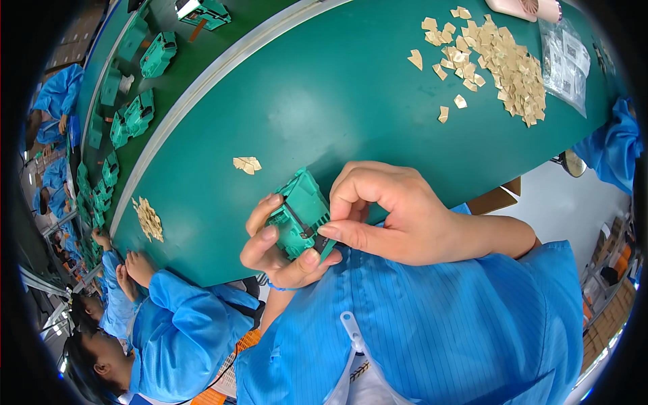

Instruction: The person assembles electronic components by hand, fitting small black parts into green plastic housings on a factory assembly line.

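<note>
The green table (236,108) spreads across most of the view, its far left side bounded by a curved metal rail (202,82). Beyond the rail runs a darker green belt (226,44), on which several green casings (158,55) stand in a loose line. A blue striped smock (466,310) covers the wearer's torso at the bottom, its front zip partly undone. At lower left a co-worker (185,331), also in blue, sits at the table's edge with hands near the rail.

The wearer's two hands are together at the near edge of the table, in front of the chest. The left hand (273,250) is clamped around a green housing (307,199), holding it tilted above the edge, open side showing. The right hand (398,212) is curled, thumb and forefinger brought together at the housing's right rim; whether they grip the rim or a small part there cannot be told.

At upper right lies a broad heap of beige flat pieces (513,71), with strays to its left. Just beside it are a clear plastic bag (565,64) and a pale pink device (523,8) with a round grille. A smaller beige pile (148,219) sits near the rail, and a tiny beige cluster (247,165) lies near the housing. Inside the housing runs a narrow black strip (295,217).
</note>
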Action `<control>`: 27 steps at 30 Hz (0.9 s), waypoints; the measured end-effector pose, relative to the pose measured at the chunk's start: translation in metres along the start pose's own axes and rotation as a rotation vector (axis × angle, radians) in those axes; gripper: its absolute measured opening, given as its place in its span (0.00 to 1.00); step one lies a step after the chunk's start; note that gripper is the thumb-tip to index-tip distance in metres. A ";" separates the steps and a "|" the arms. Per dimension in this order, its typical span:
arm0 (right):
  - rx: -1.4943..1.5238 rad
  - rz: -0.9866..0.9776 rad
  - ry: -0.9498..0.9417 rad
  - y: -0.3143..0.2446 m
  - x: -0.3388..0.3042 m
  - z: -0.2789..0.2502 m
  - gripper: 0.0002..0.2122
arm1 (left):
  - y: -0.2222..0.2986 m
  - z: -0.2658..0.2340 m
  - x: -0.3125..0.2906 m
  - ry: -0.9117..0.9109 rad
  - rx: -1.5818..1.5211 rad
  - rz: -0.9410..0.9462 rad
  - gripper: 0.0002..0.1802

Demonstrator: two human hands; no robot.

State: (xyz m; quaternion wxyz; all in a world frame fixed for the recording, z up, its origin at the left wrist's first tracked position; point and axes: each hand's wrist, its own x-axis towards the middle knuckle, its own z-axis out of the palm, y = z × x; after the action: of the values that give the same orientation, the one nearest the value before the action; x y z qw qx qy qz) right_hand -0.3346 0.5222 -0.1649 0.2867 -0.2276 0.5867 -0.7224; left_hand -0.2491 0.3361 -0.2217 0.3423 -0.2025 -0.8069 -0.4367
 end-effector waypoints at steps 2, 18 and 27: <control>0.005 -0.034 0.009 0.001 0.000 0.001 0.06 | 0.001 0.000 0.000 0.011 -0.001 0.003 0.22; -0.144 -0.186 0.080 0.005 0.002 0.002 0.08 | -0.001 -0.002 0.002 -0.019 0.018 0.016 0.23; -0.227 -0.257 0.111 0.003 0.005 0.000 0.08 | -0.001 0.004 0.012 0.004 0.054 0.020 0.23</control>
State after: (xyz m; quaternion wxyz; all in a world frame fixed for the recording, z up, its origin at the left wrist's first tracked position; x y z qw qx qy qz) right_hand -0.3373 0.5183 -0.1675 0.1318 -0.2912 0.6456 -0.6936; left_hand -0.2588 0.3389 -0.2151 0.3535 -0.2004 -0.8157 -0.4117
